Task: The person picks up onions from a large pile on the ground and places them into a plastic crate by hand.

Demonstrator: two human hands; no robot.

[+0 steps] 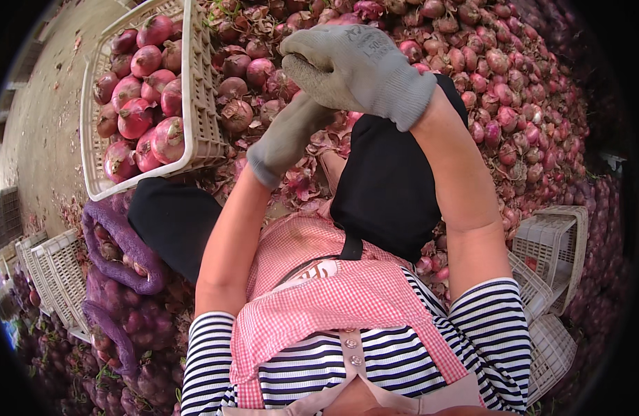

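My right hand (350, 70), in a grey knit work glove with printing on its back, is raised over the heap of red onions (496, 93) with its fingers curled. Just below it, my left hand (290, 132) wears a matching glove; its fingertips are hidden behind the right hand. Whether either hand holds anything is not visible. To the left of both hands stands a white plastic crate (197, 99) with large red onions (135, 118) in it. Loose onions (237, 114) and dry skins (301, 182) lie beneath and around my hands.
Filled purple mesh sacks (124, 296) lie at the left, with a white crate (62, 275) beside them. More white crates (551, 249) sit at the right. Concrete floor (43, 140) stretches along the far left. My black-clad knees (387, 187) flank the work spot.
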